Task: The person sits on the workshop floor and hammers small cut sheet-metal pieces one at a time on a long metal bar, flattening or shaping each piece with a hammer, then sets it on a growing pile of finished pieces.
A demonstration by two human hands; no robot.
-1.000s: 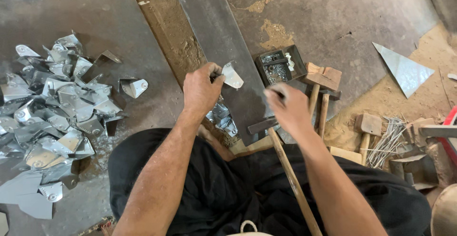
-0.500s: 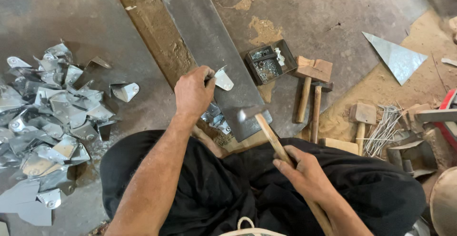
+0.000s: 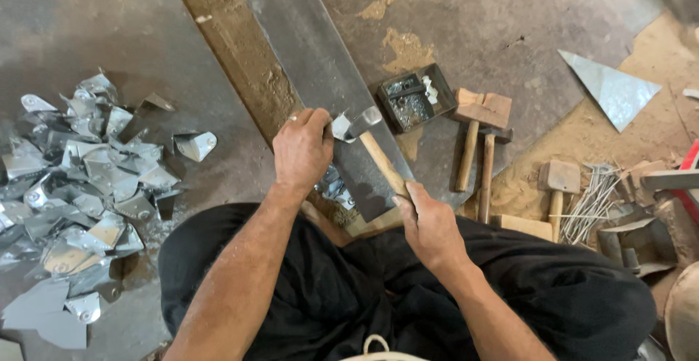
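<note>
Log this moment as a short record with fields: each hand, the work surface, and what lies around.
left hand: pinches a small bent sheet-metal piece against the steel bar
right hand: grips the wooden handle of a hammer, its head on the piece
surface: long dark bar beside a timber beam
left of person: pile of cut metal pieces on the floor
right of bar: small metal tray, two wooden mallets, a bundle of wire rods, a triangular metal sheet
</note>
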